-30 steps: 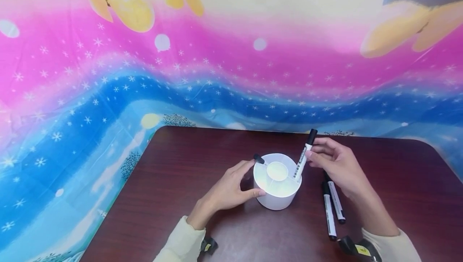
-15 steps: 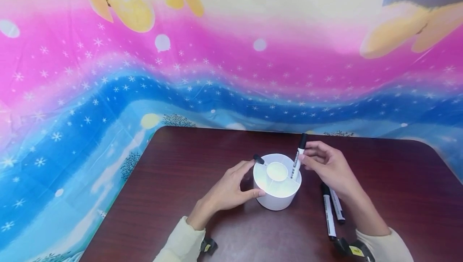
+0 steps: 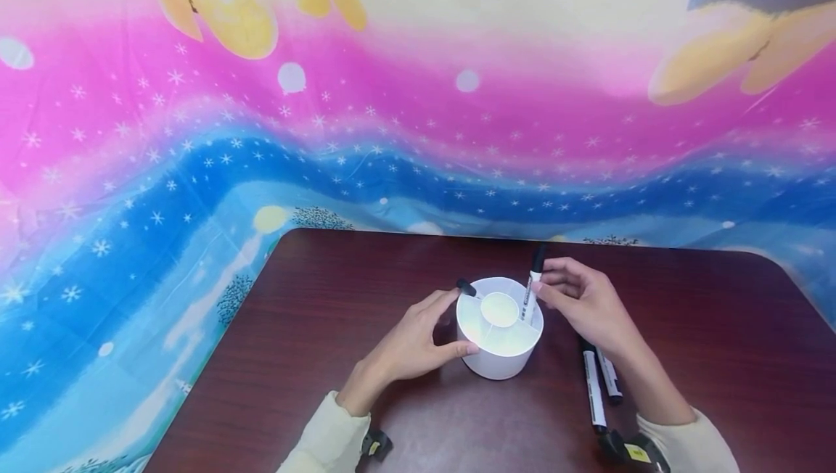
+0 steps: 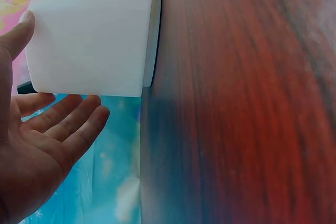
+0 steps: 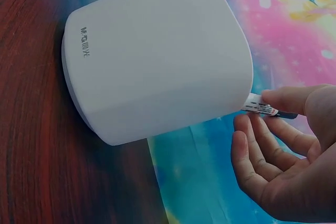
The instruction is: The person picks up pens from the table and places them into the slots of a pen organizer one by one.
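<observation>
A round white pen holder (image 3: 498, 365), split into compartments around a central ring, stands on the table. My left hand (image 3: 413, 342) holds it from the left, thumb at the front of the rim and fingertips along the far side. In the left wrist view those fingers (image 4: 79, 121) lie against its wall. Between thumb and fingers, my right hand (image 3: 591, 307) pinches a whiteboard marker (image 3: 531, 288), white with a black cap. Its lower end is inside the right compartment, leaning slightly, cap up. The black end of another marker (image 3: 466, 287) pokes out of the holder near the left fingertips.
Two more black-and-white markers, a nearer one (image 3: 593, 389) and one beside it (image 3: 610, 377), lie on the dark wooden table (image 3: 339, 277), partly under the right forearm. A colourful patterned cloth (image 3: 418, 125) hangs behind the table's far edge.
My right hand has moved left and slightly down, bringing the marker more upright and lower into the holder. The left hand and the holder have stayed in place.
</observation>
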{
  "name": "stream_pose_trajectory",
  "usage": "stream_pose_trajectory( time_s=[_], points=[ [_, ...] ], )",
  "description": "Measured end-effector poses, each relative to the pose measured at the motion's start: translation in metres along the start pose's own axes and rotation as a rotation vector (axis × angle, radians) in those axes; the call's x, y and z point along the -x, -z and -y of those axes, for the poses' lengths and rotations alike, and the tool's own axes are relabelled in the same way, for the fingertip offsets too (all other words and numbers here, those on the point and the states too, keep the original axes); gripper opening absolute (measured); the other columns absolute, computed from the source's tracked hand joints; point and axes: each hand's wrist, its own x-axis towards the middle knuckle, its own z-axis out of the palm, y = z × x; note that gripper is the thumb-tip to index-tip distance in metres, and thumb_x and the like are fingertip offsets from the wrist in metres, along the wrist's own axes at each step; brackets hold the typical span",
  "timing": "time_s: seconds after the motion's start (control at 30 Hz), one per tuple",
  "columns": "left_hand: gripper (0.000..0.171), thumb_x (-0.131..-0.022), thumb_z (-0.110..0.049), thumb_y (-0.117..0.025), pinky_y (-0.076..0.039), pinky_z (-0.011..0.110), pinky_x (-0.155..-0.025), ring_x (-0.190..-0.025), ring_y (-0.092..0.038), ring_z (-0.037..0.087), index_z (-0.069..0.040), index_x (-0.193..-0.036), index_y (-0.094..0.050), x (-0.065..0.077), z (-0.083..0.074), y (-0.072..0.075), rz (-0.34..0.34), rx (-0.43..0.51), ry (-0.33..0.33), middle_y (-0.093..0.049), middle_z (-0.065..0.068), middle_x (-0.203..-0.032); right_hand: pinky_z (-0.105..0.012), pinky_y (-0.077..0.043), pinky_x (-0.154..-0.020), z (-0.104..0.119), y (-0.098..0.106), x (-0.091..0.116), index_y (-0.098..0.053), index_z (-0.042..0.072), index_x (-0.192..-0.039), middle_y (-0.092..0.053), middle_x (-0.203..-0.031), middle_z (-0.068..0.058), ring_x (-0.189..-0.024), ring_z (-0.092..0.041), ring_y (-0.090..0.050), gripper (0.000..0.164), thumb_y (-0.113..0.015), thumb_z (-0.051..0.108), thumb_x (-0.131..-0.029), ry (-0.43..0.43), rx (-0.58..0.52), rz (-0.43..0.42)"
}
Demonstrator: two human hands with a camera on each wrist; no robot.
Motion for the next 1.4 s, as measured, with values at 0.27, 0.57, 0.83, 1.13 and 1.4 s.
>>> stream_pose_trajectory(
  time_s=[0.27, 0.57, 0.83, 1.13, 1.4],
  points=[
    [0.085, -0.093, -0.051, -0.082, -0.056, 0.039, -0.111, -0.127, -0.064, 0.015, -0.025, -0.164, -0.044, 0.001, 0.000, 0.001, 0.006, 0.005, 0.019, -0.061, -0.004, -0.150, -0.020, -0.060, -0.083, 0.001, -0.002, 0.001, -0.064, 0.004, -0.143, -0.075, -0.125, -0.020, -0.109, -0.031, -0.076, 0.047, -0.073, 0.027, -0.104, 0.023, 0.037, 0.009],
    [0.085, -0.093, -0.050, -0.082, -0.055, 0.039, -0.111, -0.129, -0.063, 0.015, -0.025, -0.164, -0.044, 0.001, 0.000, 0.001, 0.002, 0.000, 0.018, -0.061, -0.004, -0.150, -0.025, -0.063, -0.082, 0.002, 0.004, 0.001, -0.066, 0.004, -0.140, -0.075, -0.124, -0.022, -0.091, -0.003, -0.074, 0.041, -0.072, 0.025, -0.105, 0.052, -0.014, -0.011],
    [0.100, -0.090, -0.054, -0.083, -0.047, 0.051, -0.121, -0.148, -0.052, 0.021, -0.025, -0.170, -0.031, 0.002, 0.000, 0.002, -0.004, 0.018, 0.038, -0.050, 0.002, -0.164, -0.019, -0.061, -0.084, 0.005, 0.013, 0.002, -0.064, 0.005, -0.142, -0.074, -0.126, -0.022, -0.093, -0.001, -0.074, 0.044, -0.071, 0.027, -0.106, 0.051, -0.027, -0.001],
    [0.100, -0.090, -0.053, -0.084, -0.048, 0.051, -0.120, -0.145, -0.055, 0.021, -0.021, -0.169, -0.034, 0.003, -0.004, 0.002, 0.013, 0.019, 0.051, -0.054, -0.001, -0.158, -0.018, -0.062, -0.084, -0.008, 0.029, 0.011, -0.063, 0.001, -0.142, -0.075, -0.109, 0.014, -0.099, 0.002, -0.073, 0.041, -0.070, 0.018, -0.106, 0.078, -0.065, -0.017],
    [0.095, -0.090, -0.051, -0.085, -0.045, 0.053, -0.123, -0.149, -0.050, 0.019, -0.023, -0.168, -0.038, 0.002, -0.004, 0.003, 0.010, 0.018, 0.030, -0.056, -0.002, -0.157, -0.017, -0.062, -0.081, -0.022, 0.044, 0.017, -0.065, 0.000, -0.137, -0.075, -0.105, 0.022, -0.097, 0.004, -0.074, 0.035, -0.070, 0.014, -0.105, 0.095, -0.079, -0.031]
  ],
)
